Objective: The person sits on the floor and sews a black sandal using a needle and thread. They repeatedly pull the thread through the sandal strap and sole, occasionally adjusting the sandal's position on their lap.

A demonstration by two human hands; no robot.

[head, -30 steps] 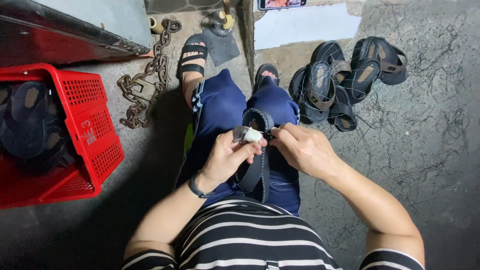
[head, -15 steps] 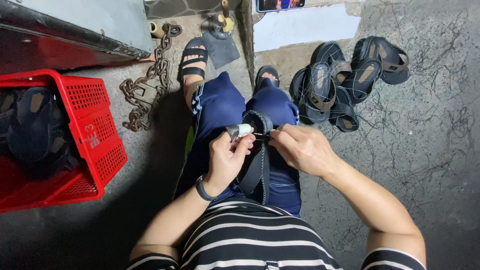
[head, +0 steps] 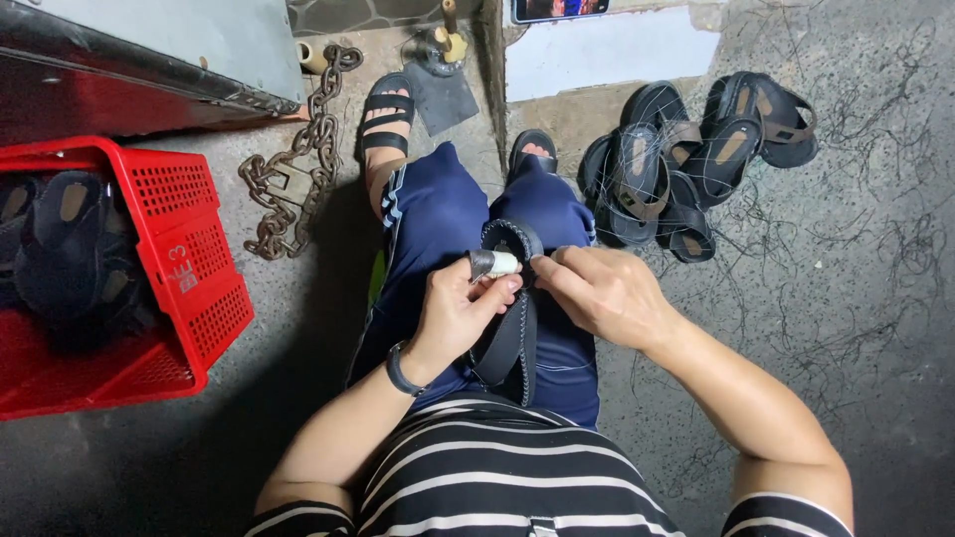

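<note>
Head view: our left hand [head: 453, 308] now lifts the black rubber sandal [head: 507, 328] higher, fingers closed around it; our right hand [head: 602, 293] pinches its edge.

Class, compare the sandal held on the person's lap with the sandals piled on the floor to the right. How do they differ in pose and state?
The sandal on the lap is held by the left hand and right hand; the piled sandals lie untouched on the concrete floor. The lap sandal is single and runs lengthwise along the legs; the piled ones overlap at mixed angles. The piled sandals show tan insoles and straps; the lap one shows only dark surfaces. All are dark sandals.
</note>
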